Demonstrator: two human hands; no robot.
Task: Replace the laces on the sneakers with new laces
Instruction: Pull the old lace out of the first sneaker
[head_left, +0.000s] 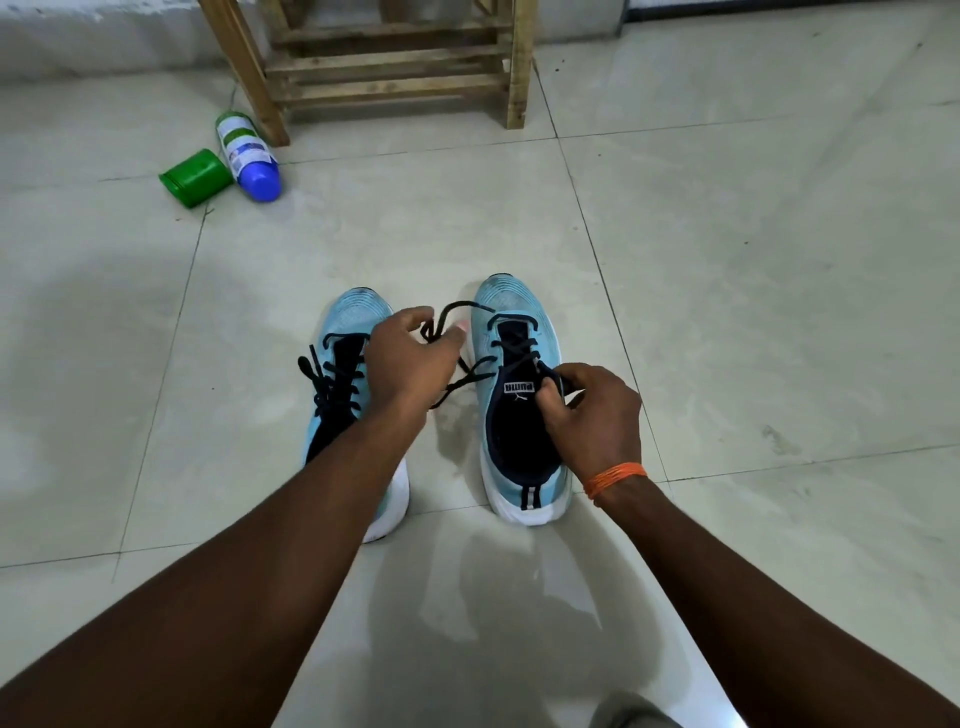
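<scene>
While the left hand (410, 364) pinched the black lace (457, 306), the right hand (597, 415) gripped the right sneaker (511, 296) by its tongue. Left sneaker (353, 312) sat laced up at its 9 o'clock.

Light-blue with white soles, the left sneaker (358, 317) and right sneaker (519, 317) are standing side by side on the floor (727, 312), toes pointing away. The left one is sitting fully laced, while the right one's black lace (467, 304) is looping loose, partly undone.
</scene>
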